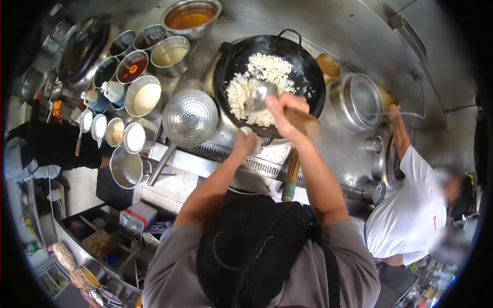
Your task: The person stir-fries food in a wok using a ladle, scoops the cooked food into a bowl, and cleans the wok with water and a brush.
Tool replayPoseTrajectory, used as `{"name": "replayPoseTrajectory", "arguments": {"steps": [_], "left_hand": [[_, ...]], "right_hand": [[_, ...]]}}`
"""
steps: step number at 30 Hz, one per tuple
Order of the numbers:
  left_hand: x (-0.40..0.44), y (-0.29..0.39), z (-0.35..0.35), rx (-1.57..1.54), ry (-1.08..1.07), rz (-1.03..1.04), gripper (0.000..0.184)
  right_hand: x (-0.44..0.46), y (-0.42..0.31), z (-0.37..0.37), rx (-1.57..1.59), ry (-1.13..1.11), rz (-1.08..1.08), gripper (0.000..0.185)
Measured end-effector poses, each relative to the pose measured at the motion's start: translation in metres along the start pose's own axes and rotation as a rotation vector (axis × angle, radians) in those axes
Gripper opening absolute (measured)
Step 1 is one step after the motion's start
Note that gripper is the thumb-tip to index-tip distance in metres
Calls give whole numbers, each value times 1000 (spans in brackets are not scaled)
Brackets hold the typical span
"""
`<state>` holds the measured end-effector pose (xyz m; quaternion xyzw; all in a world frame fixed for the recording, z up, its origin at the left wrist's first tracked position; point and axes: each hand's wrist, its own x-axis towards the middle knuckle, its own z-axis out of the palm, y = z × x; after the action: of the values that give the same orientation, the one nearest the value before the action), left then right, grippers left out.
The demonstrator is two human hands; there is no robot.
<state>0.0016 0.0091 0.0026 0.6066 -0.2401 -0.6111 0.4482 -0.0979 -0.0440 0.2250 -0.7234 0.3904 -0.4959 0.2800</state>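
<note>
A black wok [309, 61] sits on the stove ahead of me, with white rice [269, 66] spread in clumps over its bottom. My right hand [288, 115] is closed around the wooden handle of a metal ladle [263, 95], whose bowl is down in the rice; the handle is slightly blurred. At the wok's near rim, my left hand [241, 146] is closed on a folded white cloth [252, 139] pressed against the edge. Left of the wok lies a perforated strainer [190, 118]. Below my right hand stands a bamboo brush [290, 177].
Several metal pots of sauces and seasonings [144, 97] crowd the left, with a bowl of amber liquid [191, 19] behind. A lidded pot [359, 102] stands to the right. One person [405, 205] reaches in from the right; another person [56, 146] is at far left.
</note>
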Motion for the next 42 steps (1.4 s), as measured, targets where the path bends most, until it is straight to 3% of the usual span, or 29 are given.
{"name": "replayPoseTrajectory", "arguments": {"steps": [1, 2, 4, 6, 7, 8, 10, 13, 16, 17, 20, 22, 24, 26, 28, 30, 32, 36, 39, 42], "left_hand": [[6, -7, 2, -21, -6, 89, 23], [10, -15, 0, -20, -19, 87, 23], [22, -29, -7, -12, -70, 79, 23], [27, -32, -3, -23, -85, 68, 23], [24, -32, -2, -4, -43, 52, 22], [21, -28, -3, 19, 0, 43, 21], [7, -11, -5, 0, -29, 21, 23], [16, -12, -7, -61, -148, -17, 29], [14, -15, -5, -15, -35, 53, 29], [13, -17, -8, -18, -27, 47, 29], [14, -8, -10, -106, -136, -44, 24], [18, -17, -13, -98, -206, -99, 20], [44, -49, -12, -87, -135, 2, 18], [32, -39, -13, -97, -118, 11, 17], [7, 6, -13, -124, -237, -51, 16], [12, 3, -12, -112, -177, -76, 15], [19, -9, -15, -113, -230, -36, 15], [34, -36, -9, -157, -119, 15, 15], [20, -20, -8, -96, -78, 27, 17], [11, -5, -7, -124, -110, -21, 19]], "right_hand": [[16, 8, -4, -88, -11, -14, 45], [28, 16, -11, -182, -17, -16, 42], [42, 13, -29, 198, -15, 180, 40], [21, -25, -51, 140, -11, 111, 41], [3, -24, -40, 160, 118, 110, 40], [-12, 4, -20, 279, 303, 116, 40], [-7, 65, -18, 267, 384, 40, 42], [49, 28, -57, 516, 315, 266, 40], [19, -9, -75, 318, 426, 240, 41], [9, 15, -59, 284, 579, 193, 40], [27, 60, -46, 582, 552, 103, 36], [53, 50, -78, 548, 586, 265, 35], [64, 18, -106, 316, 782, 264, 31], [59, 40, -122, 323, 787, 82, 31], [69, 68, -67, 461, 823, 135, 35], [75, 78, -42, 627, 608, 139, 33], [90, 58, -47, 567, 443, 247, 33], [123, -7, -55, 293, 500, 338, 39], [124, -1, -70, 481, 546, -30, 40], [100, 76, -18, 202, 456, 15, 39]]}}
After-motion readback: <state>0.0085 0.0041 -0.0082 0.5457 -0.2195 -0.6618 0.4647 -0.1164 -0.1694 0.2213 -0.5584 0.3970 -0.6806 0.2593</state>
